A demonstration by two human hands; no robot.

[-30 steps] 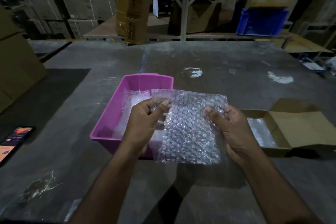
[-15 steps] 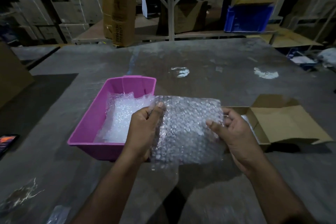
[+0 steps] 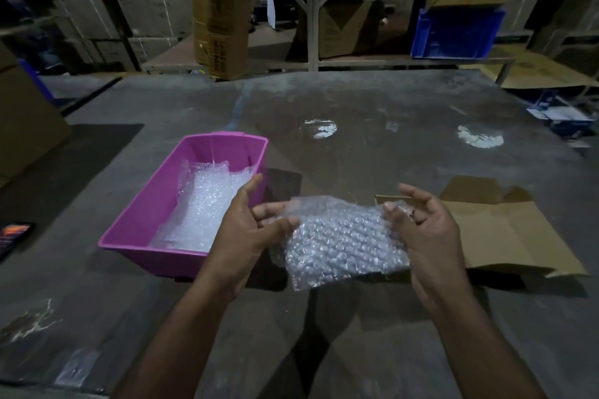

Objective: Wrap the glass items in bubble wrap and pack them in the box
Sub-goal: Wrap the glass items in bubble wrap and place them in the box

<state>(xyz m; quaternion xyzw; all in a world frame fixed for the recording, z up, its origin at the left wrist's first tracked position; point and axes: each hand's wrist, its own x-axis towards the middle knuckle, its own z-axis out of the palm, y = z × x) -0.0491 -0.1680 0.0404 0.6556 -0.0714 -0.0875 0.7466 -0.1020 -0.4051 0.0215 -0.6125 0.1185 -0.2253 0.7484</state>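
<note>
Nearest the camera, a bubble wrap sheet [image 3: 340, 240] is held above the tabletop [image 3: 372, 152] between both hands. It is pinched at its 9 o'clock edge by the left hand [image 3: 249, 230], thumb on top and fingers curled beneath, and its 3 o'clock corner is pinched by the right hand [image 3: 428, 230], the other fingers loosely spread. The sheet is judged light, limp and slightly slick, so opposite edges are best gripped to keep it taut. No glass item can be made out inside it. At 10 o'clock, a pink bin [image 3: 155, 214] with more bubble wrap [image 3: 207, 204] is seen; such pieces are best lifted by a corner. At 3 o'clock, just beyond the right hand, the open cardboard box [image 3: 505, 233] lies.
</note>
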